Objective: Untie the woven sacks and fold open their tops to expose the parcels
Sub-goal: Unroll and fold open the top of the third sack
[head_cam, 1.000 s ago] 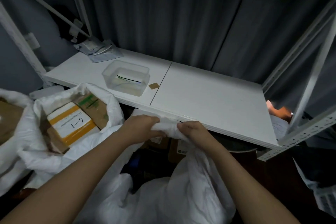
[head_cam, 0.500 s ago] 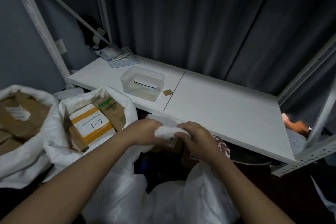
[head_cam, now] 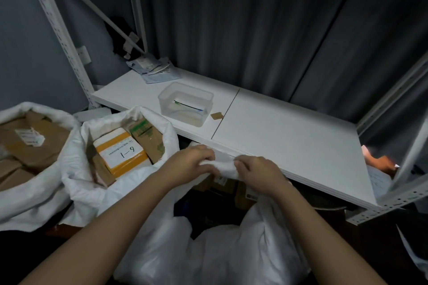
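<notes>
A white woven sack (head_cam: 208, 250) stands in front of me, its far rim rolled into a thick band (head_cam: 222, 168). My left hand (head_cam: 190, 164) grips the band's left end and my right hand (head_cam: 257, 173) grips its right end, fingers curled over the fabric. Dark space and brown parcels (head_cam: 229, 190) show inside the mouth below the hands. To the left, a second sack (head_cam: 76, 183) is folded open on a yellow-and-white parcel marked "6-1" (head_cam: 121, 154). At the far left, a third open sack (head_cam: 27, 196) holds brown cartons (head_cam: 30, 143).
A white shelf board (head_cam: 289, 141) runs just behind the hands, its front edge close to my knuckles. On it stand a clear plastic tub (head_cam: 185, 106) and a small brown scrap (head_cam: 216, 115); grey pouches (head_cam: 154, 71) lie at the back. Metal uprights (head_cam: 60, 37) frame the rack.
The view has shifted, bringing the third sack at the far left into sight. Both hands still hold the rolled rim and have moved slightly apart along it.
</notes>
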Motion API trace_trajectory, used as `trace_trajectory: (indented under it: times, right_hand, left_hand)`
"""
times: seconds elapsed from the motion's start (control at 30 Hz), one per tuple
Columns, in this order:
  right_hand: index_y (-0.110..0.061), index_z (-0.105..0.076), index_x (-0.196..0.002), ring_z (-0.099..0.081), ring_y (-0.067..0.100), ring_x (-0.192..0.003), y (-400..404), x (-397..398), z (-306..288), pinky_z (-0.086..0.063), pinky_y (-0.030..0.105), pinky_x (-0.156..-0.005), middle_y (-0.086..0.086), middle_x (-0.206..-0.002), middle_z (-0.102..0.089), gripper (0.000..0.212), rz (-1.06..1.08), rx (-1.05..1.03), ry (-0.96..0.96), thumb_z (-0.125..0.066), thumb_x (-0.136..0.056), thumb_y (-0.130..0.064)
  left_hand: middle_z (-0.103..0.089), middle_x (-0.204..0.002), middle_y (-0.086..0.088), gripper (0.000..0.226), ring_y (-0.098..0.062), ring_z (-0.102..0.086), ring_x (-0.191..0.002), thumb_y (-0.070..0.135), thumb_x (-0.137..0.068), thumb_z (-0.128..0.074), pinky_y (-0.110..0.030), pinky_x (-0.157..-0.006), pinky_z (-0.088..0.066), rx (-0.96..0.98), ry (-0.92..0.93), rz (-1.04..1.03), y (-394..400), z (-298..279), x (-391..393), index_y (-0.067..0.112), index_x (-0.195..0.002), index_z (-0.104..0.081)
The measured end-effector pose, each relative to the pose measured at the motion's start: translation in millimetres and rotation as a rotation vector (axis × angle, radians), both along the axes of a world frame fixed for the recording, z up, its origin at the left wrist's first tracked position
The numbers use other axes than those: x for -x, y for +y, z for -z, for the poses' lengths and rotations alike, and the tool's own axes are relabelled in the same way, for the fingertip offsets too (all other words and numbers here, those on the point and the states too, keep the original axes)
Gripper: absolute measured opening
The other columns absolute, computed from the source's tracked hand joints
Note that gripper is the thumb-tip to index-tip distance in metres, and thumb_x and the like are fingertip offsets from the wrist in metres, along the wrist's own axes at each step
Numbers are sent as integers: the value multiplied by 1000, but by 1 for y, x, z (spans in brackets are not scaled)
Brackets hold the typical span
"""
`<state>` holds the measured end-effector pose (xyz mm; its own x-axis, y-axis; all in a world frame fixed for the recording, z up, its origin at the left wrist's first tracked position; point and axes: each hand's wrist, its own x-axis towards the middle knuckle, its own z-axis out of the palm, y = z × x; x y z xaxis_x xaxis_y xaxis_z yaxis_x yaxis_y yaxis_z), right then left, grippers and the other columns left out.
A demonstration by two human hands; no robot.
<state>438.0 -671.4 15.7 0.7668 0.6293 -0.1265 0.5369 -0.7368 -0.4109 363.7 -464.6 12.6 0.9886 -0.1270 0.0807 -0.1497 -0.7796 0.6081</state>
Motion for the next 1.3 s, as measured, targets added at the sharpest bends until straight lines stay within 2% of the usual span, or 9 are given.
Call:
trace_trajectory:
  times: [0.07, 0.2, 0.33, 0.47, 0.57, 0.73, 0.93, 1.1, 1.3]
  right_hand:
    - [-32, -58, -120, -53, 18, -105, 6, 4, -2, -42, 34, -88, -2, -114, -62, 39, -169, -95, -134, -36, -95, -52]
    - [-31, -61, -75, -50, 4, -65, 19, 5, 16, -40, 28, -64, -14, -67, -57, 21, -158, -328, 116, -55, -95, -28]
    - [-21, -55, -59, -42, 0, -50, 18, 1, 19, -32, 23, -55, -12, -50, -48, 35, 100, -490, 440, -59, -93, -16]
    - [-15, -60, -76, -55, 17, -75, 13, 9, 14, -41, 32, -66, 3, -75, -60, 30, -148, -113, -57, -48, -95, -35]
    - [-20, -64, -114, -55, 19, -103, 18, 14, 8, -45, 31, -91, 2, -111, -65, 40, -297, -236, -281, -45, -91, -47]
    - [-15, -65, -118, -58, 3, -94, 46, 33, 23, -43, 16, -84, -2, -109, -68, 34, -285, -448, -71, -48, -95, -34]
    - [-11, -74, -80, -59, 7, -73, 62, 19, 20, -44, 25, -76, -5, -76, -68, 18, 134, -523, 623, -61, -91, -14]
    - [-25, -57, -128, -53, 15, -97, 61, 30, 10, -41, 31, -84, -2, -107, -62, 40, -362, -176, -246, -46, -93, -40]
    - [-11, -72, -94, -56, 2, -72, 87, 32, 17, -41, 20, -71, -2, -84, -68, 20, -172, -355, 251, -57, -95, -24]
  left_hand:
    - [-56, -71, 4, 24, -4, -50, -67, 33, -75, -77, -26, -63, -39, 229, 59, -60, 4, 1, -4, 13, -76, -65]
    - [-62, -77, 11, 15, 6, -55, -68, 21, -77, -78, -9, -65, -40, 405, 255, -31, 9, 0, 2, 20, -86, -65]
    - [-61, -95, 9, 39, -3, -56, -83, 45, -74, -75, -19, -71, -45, 17, 271, -119, 30, 17, 16, 27, -104, -57]
    - [-61, -87, 6, 31, -10, -56, -78, 38, -78, -72, -27, -65, -44, -157, 182, -134, 37, 17, 18, 22, -99, -57]
    - [-62, -84, 6, 26, -9, -57, -76, 25, -74, -75, -25, -63, -44, -59, 148, -81, 37, 9, 17, 24, -92, -56]
    - [-56, -98, 9, 49, -8, -58, -84, 25, -72, -78, -23, -70, -50, 166, 195, -62, 41, 8, 34, 36, -108, -47]
    - [-62, -108, 4, 39, -17, -61, -95, 41, -85, -60, -30, -73, -49, -247, 103, -174, 38, 46, 59, 23, -118, -54]
    - [-60, -69, 0, 31, -17, -59, -45, 32, -68, -73, -21, -31, -34, -448, -228, -209, 38, 41, 58, 20, -90, -55]
    - [-53, -103, 10, 37, -12, -54, -89, 40, -83, -68, -32, -72, -47, -38, -92, -341, 36, 21, 67, 22, -110, -51]
